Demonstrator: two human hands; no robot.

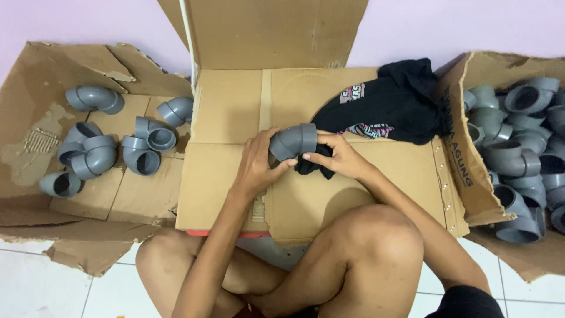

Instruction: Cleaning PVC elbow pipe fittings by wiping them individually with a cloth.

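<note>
Left hand (257,168): cupped around the near end of a grey elbow (293,142), thumb and fingers pressed to its wall.
Right hand (336,156): fingers pinching a fold of black cloth (388,106) against the elbow's right end.
Elbow: held just above the middle cardboard (229,176), at the centre of the view, one socket facing 7 o'clock.
Cloth: its bulk lies at 2 o'clock from the hands, a printed patch showing; a dark tail runs down under the right hand.
Left box (35,76): at 9 o'clock, several loose elbows (94,156) lying apart on its floor.
Right box (465,153): at 3 o'clock, packed with a pile (518,153) of the same fittings.
Risk: the smooth elbow may twist out of the left hand's grip if the cloth drags on it; it would drop to the cardboard and roll toward the knees.
Risk: the heaped pile could spill over the torn box wall if bumped.
Hidden: the elbow's far socket and its inside; the right palm behind the cloth; the pile's right part is cut off by the frame.
</note>
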